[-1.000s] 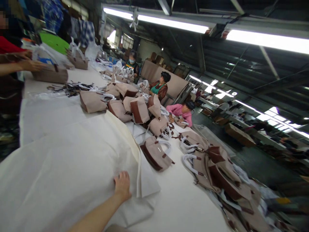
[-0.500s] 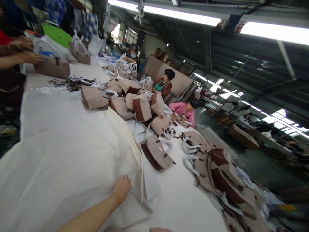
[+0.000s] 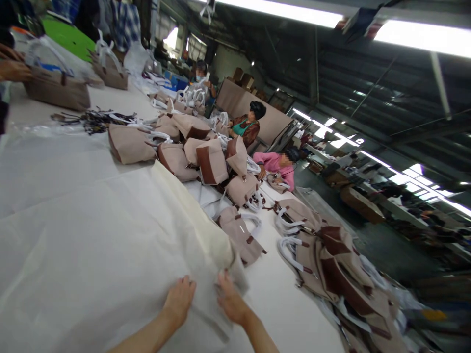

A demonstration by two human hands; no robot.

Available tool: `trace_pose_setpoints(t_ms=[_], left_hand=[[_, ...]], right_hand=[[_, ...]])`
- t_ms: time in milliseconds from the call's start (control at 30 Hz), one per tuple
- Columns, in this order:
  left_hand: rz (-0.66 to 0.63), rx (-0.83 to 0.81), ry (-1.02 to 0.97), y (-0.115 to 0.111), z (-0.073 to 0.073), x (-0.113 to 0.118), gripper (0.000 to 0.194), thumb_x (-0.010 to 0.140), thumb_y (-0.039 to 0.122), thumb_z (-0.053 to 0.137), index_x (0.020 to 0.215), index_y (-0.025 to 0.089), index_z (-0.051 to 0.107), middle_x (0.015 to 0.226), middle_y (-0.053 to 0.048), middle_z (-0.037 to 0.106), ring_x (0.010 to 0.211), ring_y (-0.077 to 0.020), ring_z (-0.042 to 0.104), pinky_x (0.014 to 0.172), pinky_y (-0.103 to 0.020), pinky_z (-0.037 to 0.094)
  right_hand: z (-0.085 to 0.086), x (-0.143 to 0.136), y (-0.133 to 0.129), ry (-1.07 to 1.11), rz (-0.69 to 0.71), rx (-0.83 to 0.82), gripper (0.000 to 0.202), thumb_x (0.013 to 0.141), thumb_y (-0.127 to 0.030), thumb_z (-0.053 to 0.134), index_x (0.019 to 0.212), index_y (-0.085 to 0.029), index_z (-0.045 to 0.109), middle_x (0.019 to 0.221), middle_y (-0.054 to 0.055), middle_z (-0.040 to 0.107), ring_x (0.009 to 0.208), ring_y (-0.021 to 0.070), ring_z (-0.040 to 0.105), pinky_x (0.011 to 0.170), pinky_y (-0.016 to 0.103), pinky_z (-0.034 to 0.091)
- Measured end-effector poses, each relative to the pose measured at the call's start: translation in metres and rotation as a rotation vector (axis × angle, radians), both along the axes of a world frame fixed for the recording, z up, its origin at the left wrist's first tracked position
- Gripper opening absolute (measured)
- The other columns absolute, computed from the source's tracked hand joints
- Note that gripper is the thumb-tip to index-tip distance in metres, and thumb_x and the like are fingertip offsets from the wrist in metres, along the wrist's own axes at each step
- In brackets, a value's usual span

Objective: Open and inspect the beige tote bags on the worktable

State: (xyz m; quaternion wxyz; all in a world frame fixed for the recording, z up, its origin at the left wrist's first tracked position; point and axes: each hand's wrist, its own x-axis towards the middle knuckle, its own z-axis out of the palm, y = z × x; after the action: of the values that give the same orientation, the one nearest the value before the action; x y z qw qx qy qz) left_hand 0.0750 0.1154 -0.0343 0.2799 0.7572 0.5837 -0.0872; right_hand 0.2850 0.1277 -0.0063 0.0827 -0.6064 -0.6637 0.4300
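Left hand (image 3: 179, 300) flat on cloth (image 3: 110, 235); right hand (image 3: 230, 300) pinching its near corner, lifting. Next likely: fold it over.

Bright overhead tube lighting, tilted wide-angle view.
Fluorescent tubes (image 3: 423, 39) glare white at top; shadows soft; right edge smeared, far background dim and blurred.
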Motion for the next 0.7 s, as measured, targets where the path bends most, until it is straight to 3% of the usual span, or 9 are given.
trace_pose_setpoints(t_ms=[33,100,233,300,433,533,600,667,700], left_hand=[[-0.012,-0.014,-0.014,0.0,-0.002,0.003,0.071,0.07,-0.007,0.057,0.137,0.016,0.058,0.146,-0.021,0.054,0.131,-0.0338,0.056,0.101,-0.045,0.053],[-0.043,-0.042,-0.057,0.0,-0.005,0.016,0.069,0.073,0.001,0.061,0.14,0.016,0.057,0.154,-0.021,0.048,0.141,-0.037,0.046,0.112,-0.052,0.044],[-0.073,-0.101,-0.182,-0.002,-0.006,0.058,0.081,0.075,0.024,0.069,0.152,0.015,0.046,0.166,-0.021,0.033,0.153,-0.0417,0.028,0.124,-0.06,0.024],[-0.043,-0.12,-0.245,0.001,-0.006,0.082,0.081,0.072,0.029,0.071,0.149,0.013,0.05,0.162,-0.022,0.04,0.149,-0.0417,0.036,0.122,-0.057,0.03],[0.074,-0.11,-0.354,0.017,-0.004,0.104,0.05,0.081,0.015,0.049,0.129,0.016,0.063,0.13,-0.012,0.07,0.119,-0.0231,0.067,0.104,-0.032,0.052],[0.167,-0.007,-0.358,0.028,0.003,0.08,0.065,0.081,0.005,0.038,0.144,0.013,0.051,0.144,-0.015,0.061,0.135,-0.0225,0.057,0.113,-0.034,0.046],[0.167,0.174,-0.324,0.03,0.016,0.05,0.076,0.081,0.008,0.045,0.156,0.009,0.034,0.166,-0.021,0.034,0.156,-0.0314,0.025,0.126,-0.048,0.027],[0.001,0.365,-0.282,0.031,0.033,0.017,0.087,0.079,0.01,0.058,0.161,0.017,0.029,0.173,-0.019,0.016,0.16,-0.04,0.0,0.127,-0.065,0.007],[-0.142,0.41,-0.267,0.031,0.043,0.002,0.093,0.076,0.01,0.063,0.161,0.024,0.028,0.174,-0.016,0.014,0.159,-0.0427,-0.003,0.124,-0.071,0.001]], right_hand=[[-0.001,0.018,0.013,-0.043,-0.067,0.004,0.07,0.082,-0.012,0.054,0.151,-0.004,0.044,0.164,0.026,0.035,0.155,0.0345,0.029,0.127,0.06,0.022],[-0.001,0.05,0.031,-0.093,-0.16,0.011,0.073,0.083,-0.012,0.044,0.154,-0.001,0.037,0.166,0.025,0.03,0.158,0.0325,0.021,0.13,0.057,0.013],[-0.003,0.074,0.038,-0.076,-0.227,0.075,0.07,0.08,-0.018,0.045,0.149,-0.004,0.049,0.161,0.019,0.044,0.152,0.0282,0.037,0.13,0.048,0.022],[-0.005,0.072,0.034,-0.046,-0.258,0.14,0.068,0.083,-0.024,0.043,0.147,-0.004,0.051,0.157,0.019,0.05,0.148,0.0277,0.045,0.128,0.046,0.027],[0.003,0.063,0.02,0.04,-0.324,0.232,0.057,0.088,-0.037,0.038,0.129,-0.008,0.068,0.137,0.02,0.068,0.13,0.0312,0.062,0.119,0.047,0.042],[0.021,0.049,0.003,0.134,-0.331,0.242,0.045,0.088,-0.037,0.04,0.11,-0.017,0.074,0.112,0.013,0.078,0.109,0.0275,0.07,0.104,0.041,0.052],[0.034,0.035,-0.012,0.209,-0.294,0.176,0.041,0.087,-0.032,0.042,0.114,-0.021,0.07,0.108,0.008,0.077,0.099,0.0236,0.07,0.095,0.037,0.054],[0.043,0.023,-0.028,0.284,-0.199,0.055,0.044,0.083,-0.024,0.045,0.12,-0.024,0.068,0.109,0.004,0.076,0.098,0.0213,0.068,0.095,0.034,0.052],[0.047,0.019,-0.035,0.318,-0.139,-0.014,0.045,0.08,-0.022,0.047,0.118,-0.025,0.07,0.107,0.002,0.076,0.099,0.0211,0.067,0.095,0.033,0.052]])
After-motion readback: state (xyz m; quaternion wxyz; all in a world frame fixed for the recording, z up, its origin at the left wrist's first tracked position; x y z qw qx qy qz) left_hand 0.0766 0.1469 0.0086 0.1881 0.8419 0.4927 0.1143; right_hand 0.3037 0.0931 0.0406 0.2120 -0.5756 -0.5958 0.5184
